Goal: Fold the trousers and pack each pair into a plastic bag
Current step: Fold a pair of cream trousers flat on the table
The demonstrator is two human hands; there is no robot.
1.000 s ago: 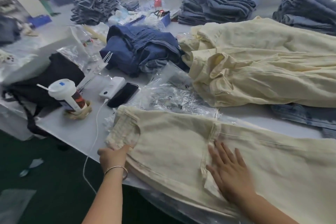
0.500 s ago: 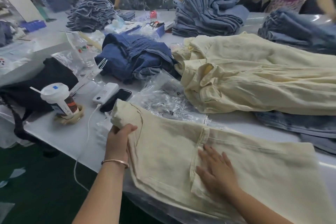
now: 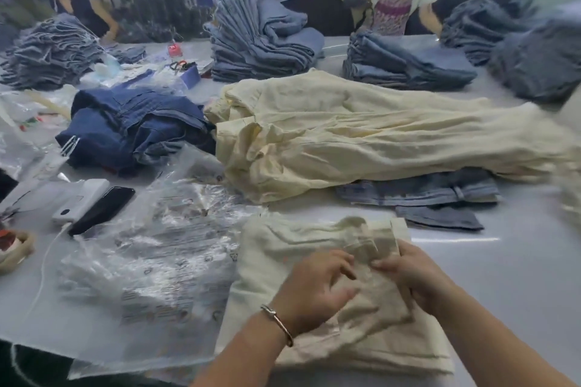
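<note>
Near the table's front edge, just right of the crinkled clear plastic bags (image 3: pixel 151 264), the folded cream cotton trousers (image 3: pixel 330 317) look soft, light and floppy, so the left hand (image 3: pixel 309 287) and right hand (image 3: pixel 405 276), both pinching its top layer, should grip the thick folded edges.

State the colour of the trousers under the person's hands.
Cream trousers, clearest in the head view.

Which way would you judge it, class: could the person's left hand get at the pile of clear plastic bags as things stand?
Probably yes. The plastic bags lie right beside the left hand on its own side, with nothing between. But that hand is now gripping the folded cream trousers and would have to let go first.
</note>
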